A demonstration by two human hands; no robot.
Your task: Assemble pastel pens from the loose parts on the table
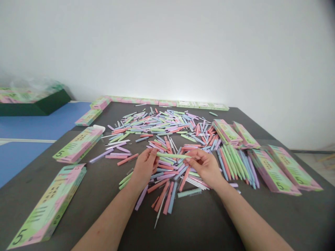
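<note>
Your left forearm (pixel 107 219) and right forearm (pixel 251 219) reach in, the left hand (pixel 144 168) and right hand (pixel 203 168) half-closed, fingertips pinching either end of a green pen (pixel 173 156) above a loose heap of pens (pixel 157 122) on the dark table (pixel 104 223). It looks light, stiff and slick, so keep your grip near the ends.

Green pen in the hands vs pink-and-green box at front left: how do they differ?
The slim pastel-green pen is far narrower than the flat pink-and-green cardboard box. The pen is held between left hand and right hand; the box lies on the dark table. The pen looks plain; the box has a printed 5. Both show pastel green.
</note>
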